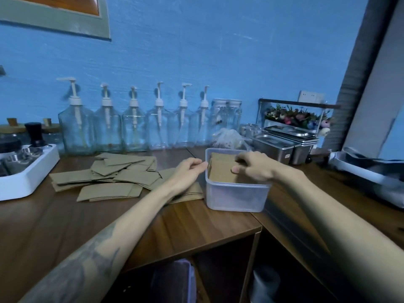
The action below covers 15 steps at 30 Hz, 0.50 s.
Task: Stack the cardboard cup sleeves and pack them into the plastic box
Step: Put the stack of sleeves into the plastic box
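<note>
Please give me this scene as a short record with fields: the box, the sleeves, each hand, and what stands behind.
box: plastic box, open, on the wooden counter
packed sleeves: stack of sleeves standing inside the box
loose sleeves: pile of flat sleeves on the counter, left of the box
left hand: at the box's left rim, fingers curled, grip unclear
right hand: over the box, fingers on the stack
behind: row of pump bottles along the blue wall

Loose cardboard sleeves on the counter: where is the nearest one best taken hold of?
Judging by pose, the nearest loose sleeve lies flat, its front long edge free. Come from the front, slide fingers under that edge and pinch near its middle; the left hand is closest.
</note>
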### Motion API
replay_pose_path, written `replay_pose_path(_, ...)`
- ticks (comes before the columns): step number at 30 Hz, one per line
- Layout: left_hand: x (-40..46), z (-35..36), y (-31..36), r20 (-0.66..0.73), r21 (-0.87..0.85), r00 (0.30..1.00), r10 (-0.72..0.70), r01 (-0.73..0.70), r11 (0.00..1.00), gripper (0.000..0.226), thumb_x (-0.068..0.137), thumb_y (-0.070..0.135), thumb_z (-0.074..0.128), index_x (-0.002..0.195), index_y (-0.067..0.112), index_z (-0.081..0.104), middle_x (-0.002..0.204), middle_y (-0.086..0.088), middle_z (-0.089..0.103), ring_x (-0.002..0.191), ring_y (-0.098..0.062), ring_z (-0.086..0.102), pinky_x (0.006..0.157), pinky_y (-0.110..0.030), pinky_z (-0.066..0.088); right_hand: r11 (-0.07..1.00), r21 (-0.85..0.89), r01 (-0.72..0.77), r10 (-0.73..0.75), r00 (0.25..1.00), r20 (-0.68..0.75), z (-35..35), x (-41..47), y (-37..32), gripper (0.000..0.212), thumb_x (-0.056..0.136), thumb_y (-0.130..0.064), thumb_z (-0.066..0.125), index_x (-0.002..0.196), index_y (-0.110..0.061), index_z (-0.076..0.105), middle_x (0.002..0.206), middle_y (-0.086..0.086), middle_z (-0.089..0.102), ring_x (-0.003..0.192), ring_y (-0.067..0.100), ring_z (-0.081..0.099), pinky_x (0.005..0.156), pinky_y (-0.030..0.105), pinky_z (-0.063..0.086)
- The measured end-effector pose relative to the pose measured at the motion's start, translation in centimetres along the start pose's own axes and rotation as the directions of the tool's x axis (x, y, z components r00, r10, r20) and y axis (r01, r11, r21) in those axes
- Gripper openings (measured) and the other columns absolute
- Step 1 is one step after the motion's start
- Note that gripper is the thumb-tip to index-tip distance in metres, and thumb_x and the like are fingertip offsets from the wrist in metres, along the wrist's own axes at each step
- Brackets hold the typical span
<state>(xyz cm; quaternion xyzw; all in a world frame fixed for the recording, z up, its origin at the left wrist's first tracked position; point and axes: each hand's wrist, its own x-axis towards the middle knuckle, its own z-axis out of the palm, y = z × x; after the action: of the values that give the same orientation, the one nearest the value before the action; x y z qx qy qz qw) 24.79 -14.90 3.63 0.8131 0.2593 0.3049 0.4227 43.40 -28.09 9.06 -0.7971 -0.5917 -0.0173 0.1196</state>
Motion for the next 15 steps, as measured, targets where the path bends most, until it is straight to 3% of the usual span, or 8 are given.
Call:
replay_pose_path(3, 0.2, 0.3, -0.7, 0.024, 0.0, 0.999, 0.044, -0.044, 0.999, 0.024, 0.099, 0.042, 0.051, 0.116, 0.03, 0.061, 0.128, 0.008, 0.057, 0.122, -0.009, 0.051, 0.102, -0.026, 0.036, 0.993, -0.112, 0.022, -0.017, 0.999, 0.045, 1.0, 1.4, -0.1, 0.039, 0.095, -0.044, 0.057, 0.121, -0.014, 0.059, 0.122, 0.007, 0.065, 0.118, 0.028, 0.055, 0.103, 0.044, 0.031)
replay_pose_path(7, 0.5, 0.5, -1.2, 0.033, -0.054, 0.999, 0.038, -0.036, 0.998, 0.03, 0.098, 0.041, 0.053, 0.122, 0.026, 0.063, 0.131, 0.006, 0.058, 0.123, -0.01, 0.052, 0.108, -0.036, 0.039, 0.987, -0.159, 0.032, -0.02, 0.997, 0.076, 0.7, 2.8, 0.9, 0.049, 0.087, -0.051, 0.065, 0.129, -0.024, 0.059, 0.128, -0.003, 0.063, 0.122, 0.023, 0.052, 0.103, 0.047, 0.025)
replay_pose_path(10, 0.8, 0.7, -1.5, 0.032, -0.096, 0.999, 0.026, -0.022, 0.995, 0.028, 0.098, 0.036, 0.055, 0.121, 0.022, 0.063, 0.128, 0.004, 0.061, 0.121, -0.011, 0.055, 0.109, -0.04, 0.04, 0.98, -0.187, 0.064, -0.066, 0.998, -0.002, 0.7, 3.7, 1.3, 0.05, 0.08, -0.05, 0.073, 0.123, -0.026, 0.064, 0.121, -0.002, 0.064, 0.117, 0.024, 0.054, 0.093, 0.041, 0.031)
replay_pose_path(13, 1.1, 0.7, -1.6, 0.032, -0.116, 0.999, 0.017, -0.013, 0.993, 0.026, 0.098, 0.034, 0.055, 0.119, 0.021, 0.064, 0.125, 0.003, 0.063, 0.119, -0.014, 0.057, 0.109, -0.045, 0.041, 0.992, -0.102, 0.073, -0.08, 0.995, -0.066, 1.0, 4.4, 1.7, 0.049, 0.075, -0.04, 0.081, 0.118, -0.023, 0.067, 0.109, -0.001, 0.06, 0.108, 0.024, 0.057, 0.088, 0.036, 0.046)
replay_pose_path(15, 1.1, 0.7, -1.7, 0.032, -0.134, 0.999, 0.018, -0.013, 0.991, 0.026, 0.096, 0.035, 0.056, 0.116, 0.023, 0.065, 0.122, 0.002, 0.064, 0.116, -0.015, 0.058, 0.108, -0.047, 0.042, 0.996, -0.06, 0.069, -0.074, 0.993, -0.087, 1.1, 4.7, 2.0, 0.049, 0.073, -0.04, 0.082, 0.116, -0.024, 0.067, 0.102, -0.007, 0.054, 0.1, 0.018, 0.056, 0.084, 0.033, 0.047)
